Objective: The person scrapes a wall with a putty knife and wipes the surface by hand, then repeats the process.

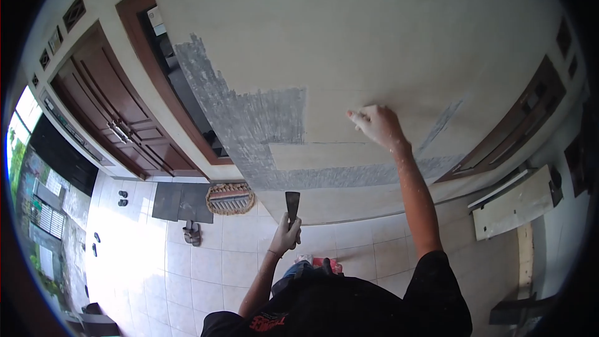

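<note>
Low in front of my body, my left hand (284, 237) is wrapped round the handle of a paint scraper (292, 203), its dark blade pointing up. My right hand (377, 126) is raised against the pale wall (374, 37), with the fingers closed. A small orange spot shows at its fingertips; what they hold, if anything, I cannot make out. Whitish dust covers both hands. Left of my right hand lies a rough grey scraped patch (268, 115), and a grey strip (337, 173) runs along the wall's lower part. A short grey streak (442, 126) is to the right.
Brown double doors (118, 106) and an open doorway (187, 81) are on the left. A woven doormat (230, 199) and sandals (192, 233) lie on the tiled floor (249, 268). At the right, a pale board (515, 211) leans near another brown-framed opening (518, 115).
</note>
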Available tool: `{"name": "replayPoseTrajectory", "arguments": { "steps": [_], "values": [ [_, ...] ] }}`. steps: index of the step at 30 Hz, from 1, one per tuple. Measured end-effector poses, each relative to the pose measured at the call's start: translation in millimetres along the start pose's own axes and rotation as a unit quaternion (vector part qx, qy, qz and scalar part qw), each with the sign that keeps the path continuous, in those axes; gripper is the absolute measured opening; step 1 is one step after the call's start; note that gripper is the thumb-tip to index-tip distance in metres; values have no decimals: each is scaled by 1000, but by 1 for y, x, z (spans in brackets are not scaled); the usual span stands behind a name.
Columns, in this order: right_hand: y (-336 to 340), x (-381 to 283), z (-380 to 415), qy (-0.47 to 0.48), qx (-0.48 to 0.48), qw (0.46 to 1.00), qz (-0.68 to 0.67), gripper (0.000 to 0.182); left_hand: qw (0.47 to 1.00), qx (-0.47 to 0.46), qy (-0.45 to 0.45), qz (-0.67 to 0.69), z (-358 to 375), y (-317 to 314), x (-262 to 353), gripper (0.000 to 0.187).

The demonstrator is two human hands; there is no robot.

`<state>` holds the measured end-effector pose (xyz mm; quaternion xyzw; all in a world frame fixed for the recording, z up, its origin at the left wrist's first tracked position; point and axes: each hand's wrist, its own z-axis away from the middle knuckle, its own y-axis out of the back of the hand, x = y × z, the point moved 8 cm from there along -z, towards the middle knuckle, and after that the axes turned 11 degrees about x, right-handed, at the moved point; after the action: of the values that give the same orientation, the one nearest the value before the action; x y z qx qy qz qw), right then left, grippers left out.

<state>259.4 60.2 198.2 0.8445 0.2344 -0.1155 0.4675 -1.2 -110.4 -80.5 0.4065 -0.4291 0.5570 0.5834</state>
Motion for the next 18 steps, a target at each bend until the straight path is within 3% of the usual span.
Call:
{"name": "replayPoseTrajectory", "arguments": {
  "steps": [2,4,6,9,11,12,13,16,18],
  "values": [
    [-19,-17,31,-26,-4,992,-119,44,999,1,-9,44,-2,-5,9,17],
    [-74,-15,72,-101,-169,959,-206,37,998,2,-4,65,-5,-9,21,20],
    [-120,-19,113,-154,-206,905,-340,37,995,-9,4,95,-11,-14,26,24],
    [-183,-16,163,-235,-186,829,-473,40,993,-11,-12,117,-24,-25,31,29],
    [-220,-1,188,-283,-150,814,-485,37,991,-31,-34,124,-34,-37,45,31],
    [-221,-8,193,-309,-131,804,-491,36,990,-41,-43,126,-36,-43,50,32],
    [-213,-17,190,-269,-108,809,-511,34,990,-35,-56,124,-41,-48,51,32],
    [-205,-24,193,-359,-81,740,-564,33,990,-29,-74,116,-57,-59,48,33],
    [-208,-13,191,-354,-44,759,-545,33,992,-35,-53,109,-64,-66,43,32]
  ]
}}
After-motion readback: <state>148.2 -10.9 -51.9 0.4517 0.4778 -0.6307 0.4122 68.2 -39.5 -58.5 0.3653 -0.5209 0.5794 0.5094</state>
